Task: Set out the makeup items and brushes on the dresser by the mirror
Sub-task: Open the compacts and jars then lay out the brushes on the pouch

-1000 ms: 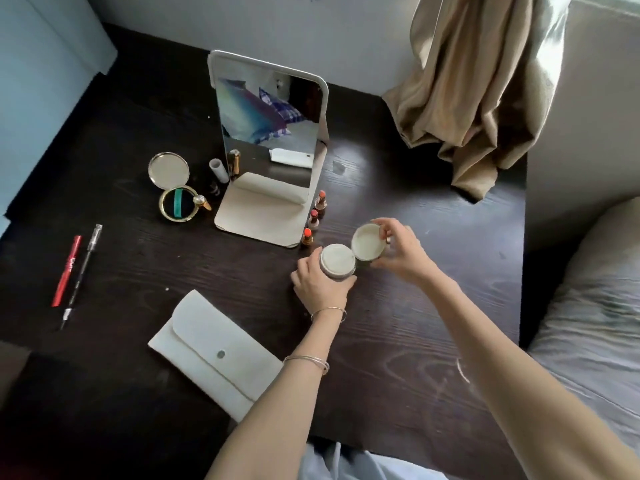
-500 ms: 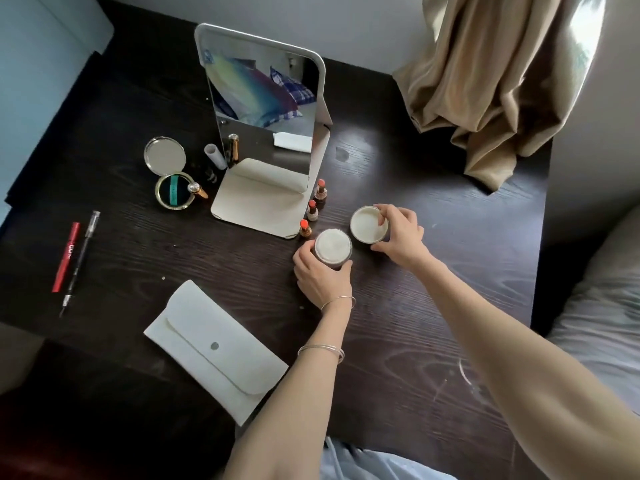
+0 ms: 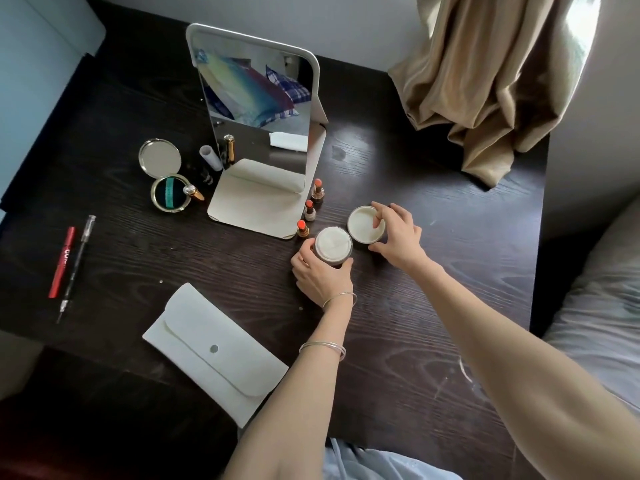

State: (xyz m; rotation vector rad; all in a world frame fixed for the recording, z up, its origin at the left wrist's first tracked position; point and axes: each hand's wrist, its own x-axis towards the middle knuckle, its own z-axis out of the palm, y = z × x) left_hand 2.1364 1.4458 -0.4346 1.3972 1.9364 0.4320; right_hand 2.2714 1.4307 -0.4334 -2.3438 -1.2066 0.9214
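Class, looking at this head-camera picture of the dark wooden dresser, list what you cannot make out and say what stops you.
Head view only:
- Side of the round white-topped jar: covered by the left hand.
- Whether the round cream lid rests on the dresser: right hand hides its edge.
- Lettering on the red pencil: too small.
- Small dark tubes beside the white standing mirror: too dark against the wood.
- Person's lap: cut off by the bottom edge.

The widest bare stretch of table (image 3: pixel 433 341) lies at four o'clock from the mirror (image 3: pixel 256 126), running to the near edge. The curtain (image 3: pixel 485 81) heaps onto it at two o'clock. Three lipsticks (image 3: pixel 309 210) line the mirror's right foot, touching nothing. At seven o'clock the white pouch (image 3: pixel 214 351) blocks the near side; pencils (image 3: pixel 72 261) lie at nine.
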